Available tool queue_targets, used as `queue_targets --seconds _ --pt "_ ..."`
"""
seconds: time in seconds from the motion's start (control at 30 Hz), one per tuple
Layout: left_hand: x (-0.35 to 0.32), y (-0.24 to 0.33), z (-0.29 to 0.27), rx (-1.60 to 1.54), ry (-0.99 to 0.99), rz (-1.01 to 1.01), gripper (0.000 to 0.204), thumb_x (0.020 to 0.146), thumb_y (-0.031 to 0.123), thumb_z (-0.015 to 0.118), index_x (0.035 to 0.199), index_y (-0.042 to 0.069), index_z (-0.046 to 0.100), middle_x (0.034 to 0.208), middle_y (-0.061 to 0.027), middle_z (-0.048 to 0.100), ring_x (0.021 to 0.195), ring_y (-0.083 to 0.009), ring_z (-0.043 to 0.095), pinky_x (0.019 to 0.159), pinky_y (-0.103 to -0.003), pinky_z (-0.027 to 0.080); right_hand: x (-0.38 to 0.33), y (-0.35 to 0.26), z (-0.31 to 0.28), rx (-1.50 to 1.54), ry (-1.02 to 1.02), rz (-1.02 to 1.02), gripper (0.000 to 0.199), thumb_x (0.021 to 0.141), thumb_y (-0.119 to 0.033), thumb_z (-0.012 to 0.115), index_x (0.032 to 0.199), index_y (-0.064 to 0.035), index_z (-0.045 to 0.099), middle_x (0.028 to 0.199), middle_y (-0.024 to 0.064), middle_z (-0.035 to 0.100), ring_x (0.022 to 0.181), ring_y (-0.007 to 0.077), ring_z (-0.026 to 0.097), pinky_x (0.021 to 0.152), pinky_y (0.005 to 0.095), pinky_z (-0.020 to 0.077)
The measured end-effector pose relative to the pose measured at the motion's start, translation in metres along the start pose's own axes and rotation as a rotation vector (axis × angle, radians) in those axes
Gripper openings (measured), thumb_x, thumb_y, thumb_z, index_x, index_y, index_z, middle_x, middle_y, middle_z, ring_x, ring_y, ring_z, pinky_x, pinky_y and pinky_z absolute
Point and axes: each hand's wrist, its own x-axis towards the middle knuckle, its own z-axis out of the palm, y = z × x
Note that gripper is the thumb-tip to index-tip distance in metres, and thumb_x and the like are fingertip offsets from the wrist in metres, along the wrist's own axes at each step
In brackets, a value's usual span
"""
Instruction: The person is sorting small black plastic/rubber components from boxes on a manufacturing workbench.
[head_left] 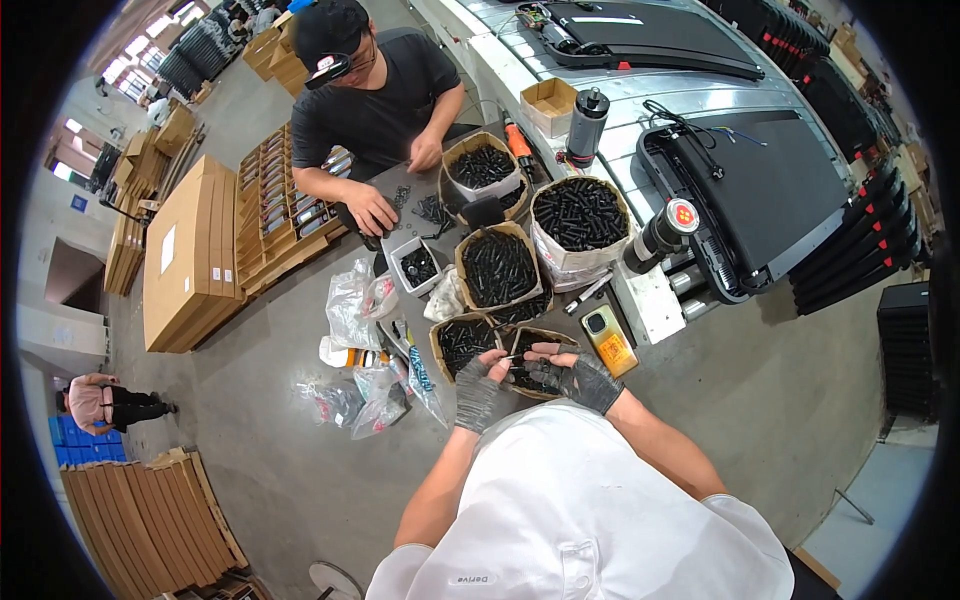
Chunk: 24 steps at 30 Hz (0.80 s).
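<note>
My left hand (pixel 484 392), in a dark fingerless glove, pinches a small thin piece (pixel 509 358) whose kind is too small to make out. Facing it, my right hand (pixel 582 378), gloved the same way, is turned up with fingers curled around small black parts (pixel 541 374). Both hands are over the near cardboard boxes. One box (pixel 464 342) holds black cylindrical parts and lies just beyond my left hand. Another box (pixel 556 338) is partly hidden beneath my right hand. Farther off, a box (pixel 498 268) and a lined box (pixel 580 215) are full of similar black parts.
Across the table a co-worker (pixel 370 110) handles small parts. A phone (pixel 609 341) lies right of my hands. Plastic bags (pixel 352 305) and a white tray (pixel 414 266) are on the left. Black motor cylinders (pixel 588 125) stand by large black panels (pixel 740 190) on the right.
</note>
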Motion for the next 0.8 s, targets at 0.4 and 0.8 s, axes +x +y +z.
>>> queue_targets --seconds 0.4,0.8 --pt "-0.008 0.016 0.01 0.006 -0.092 -0.127 0.024 0.087 0.016 0.066 0.102 -0.001 0.065 0.081 -0.0036 0.065 0.069 -0.0095 0.058 0.062 -0.025 0.047 -0.009 -0.005 0.008 -0.442 0.044 -0.156 0.044 0.092 -0.012 0.056 0.132 0.0015 0.043 0.122 0.0167 0.057 0.109 0.0234 0.059 0.096 0.033 0.048" --pt "-0.006 0.022 0.022 0.015 -0.114 -0.144 0.024 0.087 0.017 0.067 0.1 -0.002 0.066 0.074 -0.0042 0.064 0.063 -0.0103 0.058 0.058 -0.025 0.047 -0.01 -0.006 0.025 -0.293 0.025 -0.113 0.044 0.093 -0.009 0.054 0.133 0.0024 0.041 0.131 0.0171 0.051 0.117 0.0253 0.054 0.1 0.0371 0.0459"
